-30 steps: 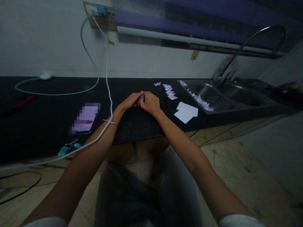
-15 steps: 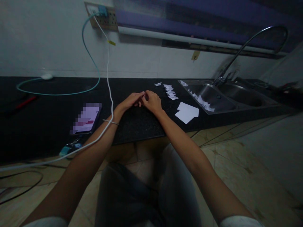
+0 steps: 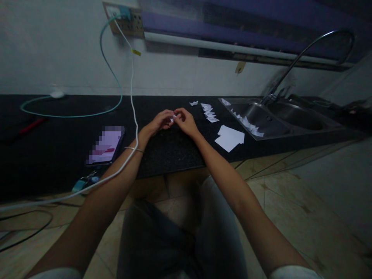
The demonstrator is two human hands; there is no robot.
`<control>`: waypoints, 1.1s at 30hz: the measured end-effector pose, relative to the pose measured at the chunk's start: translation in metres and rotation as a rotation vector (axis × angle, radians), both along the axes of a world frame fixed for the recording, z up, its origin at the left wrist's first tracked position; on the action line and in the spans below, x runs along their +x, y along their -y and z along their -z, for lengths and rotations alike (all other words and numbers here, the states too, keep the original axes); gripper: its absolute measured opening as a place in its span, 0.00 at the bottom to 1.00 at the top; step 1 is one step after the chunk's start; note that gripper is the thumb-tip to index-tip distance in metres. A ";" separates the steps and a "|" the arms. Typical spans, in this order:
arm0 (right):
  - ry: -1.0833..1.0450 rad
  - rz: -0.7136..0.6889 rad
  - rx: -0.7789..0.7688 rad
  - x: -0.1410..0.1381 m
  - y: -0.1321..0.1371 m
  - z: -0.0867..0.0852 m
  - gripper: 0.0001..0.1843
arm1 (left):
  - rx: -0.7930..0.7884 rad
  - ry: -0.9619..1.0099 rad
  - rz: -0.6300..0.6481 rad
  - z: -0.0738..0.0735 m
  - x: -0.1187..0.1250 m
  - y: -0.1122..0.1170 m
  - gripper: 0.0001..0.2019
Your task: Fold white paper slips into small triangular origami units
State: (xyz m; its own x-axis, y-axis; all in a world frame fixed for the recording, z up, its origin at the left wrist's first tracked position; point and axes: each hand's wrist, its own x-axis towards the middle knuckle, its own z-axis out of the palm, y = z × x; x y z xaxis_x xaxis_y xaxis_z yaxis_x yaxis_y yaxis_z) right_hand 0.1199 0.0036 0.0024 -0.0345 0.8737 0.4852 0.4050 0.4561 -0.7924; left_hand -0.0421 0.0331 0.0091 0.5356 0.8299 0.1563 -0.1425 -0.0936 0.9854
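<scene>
Above the black countertop [image 3: 171, 155], my left hand [image 3: 161, 121] and my right hand [image 3: 185, 121] meet, both closed on a small folded piece of white paper [image 3: 172, 118]. Fingers cover most of it, so its full shape is hidden. Right of my hands stands a row of folded paper boats [image 3: 209, 113], with a single paper boat [image 3: 193, 103] a little apart at the back. Nearer the front edge lie flat white paper sheets [image 3: 231, 138], overlapping one another.
More folded papers [image 3: 247, 124] line the left rim of the steel sink [image 3: 286, 126], under a curved faucet [image 3: 302, 54]. On the left lies a phone [image 3: 107, 145] beside a keychain [image 3: 84, 181]. A white cable [image 3: 134, 112] hangs across my left forearm.
My fingers have shifted and parted slightly, and a bit of the white paper now shows between them. The boats and sheets stay where they were.
</scene>
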 end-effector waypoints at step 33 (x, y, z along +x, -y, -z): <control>-0.456 -0.117 -0.251 0.007 -0.009 0.001 0.19 | 0.257 -0.247 -0.049 -0.002 0.006 0.004 0.20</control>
